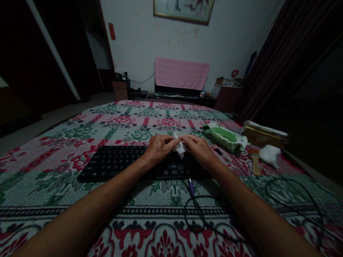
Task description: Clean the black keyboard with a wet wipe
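Both my hands meet over the right half of a black keyboard that lies on a floral bedspread. My left hand and my right hand are closed on a small crumpled white wipe, pinching it between the fingertips just above the keys. The keyboard's cable, with a purple plug, curls on the spread below my right wrist.
A green-and-white pack of wipes lies to the right of my hands. Further right are a wooden-handled brush, a crumpled white tissue and a flat cardboard box. More black cable loops at the right.
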`<state>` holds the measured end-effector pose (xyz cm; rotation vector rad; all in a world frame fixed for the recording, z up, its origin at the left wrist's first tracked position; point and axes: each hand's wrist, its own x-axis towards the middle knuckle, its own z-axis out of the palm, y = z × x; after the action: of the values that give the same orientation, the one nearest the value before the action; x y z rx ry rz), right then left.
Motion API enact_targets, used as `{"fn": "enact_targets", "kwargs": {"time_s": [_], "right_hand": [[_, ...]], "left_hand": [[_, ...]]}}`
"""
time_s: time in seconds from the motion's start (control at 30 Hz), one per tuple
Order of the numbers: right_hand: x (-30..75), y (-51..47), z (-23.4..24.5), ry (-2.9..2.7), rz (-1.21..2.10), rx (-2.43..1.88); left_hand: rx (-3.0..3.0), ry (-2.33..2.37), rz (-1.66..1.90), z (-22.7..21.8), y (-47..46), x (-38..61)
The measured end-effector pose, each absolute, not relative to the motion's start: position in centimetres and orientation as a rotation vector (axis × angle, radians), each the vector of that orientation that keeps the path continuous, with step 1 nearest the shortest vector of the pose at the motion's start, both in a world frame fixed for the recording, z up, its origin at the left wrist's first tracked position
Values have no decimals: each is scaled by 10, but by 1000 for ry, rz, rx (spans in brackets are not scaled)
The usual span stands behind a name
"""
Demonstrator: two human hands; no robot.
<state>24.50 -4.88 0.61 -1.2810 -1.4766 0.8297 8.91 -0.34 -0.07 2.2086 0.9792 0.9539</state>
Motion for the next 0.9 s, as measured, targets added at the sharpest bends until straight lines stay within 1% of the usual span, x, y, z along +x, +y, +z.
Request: {"fn": "enact_targets", "kwargs": {"time_s": [0.1, 0.2, 0.3, 0.43, 0.53, 0.67, 0.8, 0.9], "right_hand": [[240, -51, 5, -1475, 1024, -1191], [240, -52, 6, -1565, 1023, -1208], [249, -50, 6, -1689, 779, -1349], [279, -45, 9, -1903, 207, -1638], [300, -44, 10, -2059, 115, -1866], [312, -43, 8, -2048, 38, -2189], [310, -41, 4, -2033, -52, -2257], [309, -40, 2, -2027, -37, -2253]], "left_hand": [[2137, 1042, 992, -3, -1, 90], [2165, 1030, 1001, -2, 1, 90], [2289, 1013, 925, 1, 2, 86], [2512, 1061, 806, 3, 3, 79], [2675, 1158, 665, 2, 3, 77], [2805, 1229, 520, -2, 1, 77], [2870, 1170, 399, -4, 0, 78], [2871, 1178, 333, -3, 1, 79]]}}
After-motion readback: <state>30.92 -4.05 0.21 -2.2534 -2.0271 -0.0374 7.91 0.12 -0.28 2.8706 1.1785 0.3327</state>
